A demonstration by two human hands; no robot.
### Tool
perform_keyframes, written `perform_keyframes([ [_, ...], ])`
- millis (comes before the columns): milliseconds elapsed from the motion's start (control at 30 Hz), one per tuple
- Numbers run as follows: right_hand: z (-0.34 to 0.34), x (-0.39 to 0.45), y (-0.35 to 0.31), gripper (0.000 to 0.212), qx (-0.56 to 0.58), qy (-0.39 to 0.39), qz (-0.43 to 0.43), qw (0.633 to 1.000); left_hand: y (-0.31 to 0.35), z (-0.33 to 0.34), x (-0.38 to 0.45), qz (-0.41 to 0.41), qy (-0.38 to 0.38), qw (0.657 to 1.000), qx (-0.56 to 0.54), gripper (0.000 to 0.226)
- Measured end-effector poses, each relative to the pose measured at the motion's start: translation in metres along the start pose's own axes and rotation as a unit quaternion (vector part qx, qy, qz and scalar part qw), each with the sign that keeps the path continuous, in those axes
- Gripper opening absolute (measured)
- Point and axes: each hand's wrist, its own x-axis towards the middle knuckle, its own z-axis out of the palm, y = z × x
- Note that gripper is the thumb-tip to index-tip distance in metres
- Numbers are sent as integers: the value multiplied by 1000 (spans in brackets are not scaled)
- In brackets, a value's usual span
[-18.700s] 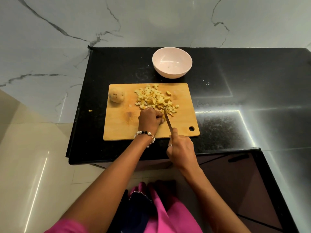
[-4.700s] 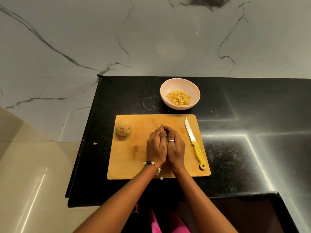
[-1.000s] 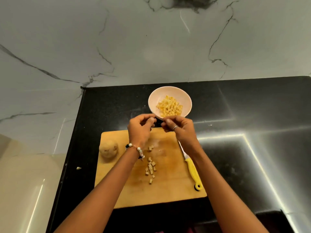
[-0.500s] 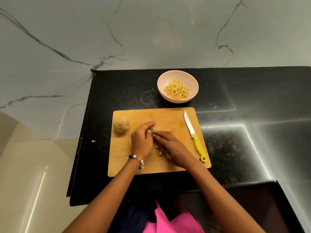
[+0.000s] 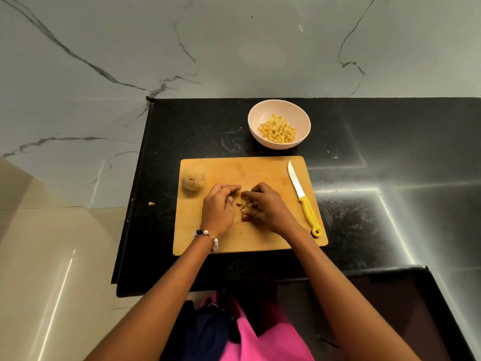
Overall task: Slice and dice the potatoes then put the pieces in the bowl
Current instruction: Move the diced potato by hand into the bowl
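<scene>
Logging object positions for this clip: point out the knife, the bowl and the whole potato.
knife (image 5: 309, 213), head view, on its yellow handle.
bowl (image 5: 253, 118), head view, on its bare inner wall.
whole potato (image 5: 193, 180), head view, on its middle.
</scene>
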Motion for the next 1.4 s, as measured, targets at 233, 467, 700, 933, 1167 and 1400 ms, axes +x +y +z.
perform_keyframes([
  [233, 16, -13, 9, 55, -70, 37, -130, 988, -4, 0, -6, 3, 90, 994, -55, 43],
  [467, 15, -22, 6, 51, -211, -53, -180, 959, -6, 5, -8, 22, 100, 994, -24, 40],
  [700, 4, -38, 12, 55, -264, -29, -172, 949, -6, 7, -9, 30, 102, 994, -14, 32],
  [933, 10, -37, 18, 25, -282, 105, -247, 921, -8, 10, -9, 37, 114, 993, -8, 25],
  [1167, 2, -16, 13, 15, -273, 120, -218, 929, -5, 12, -10, 6, 145, 989, -10, 22],
  [1400, -11, -4, 18, 18, -81, 108, -86, 987, 6, 13, -1, -74, 142, 987, -17, 20],
])
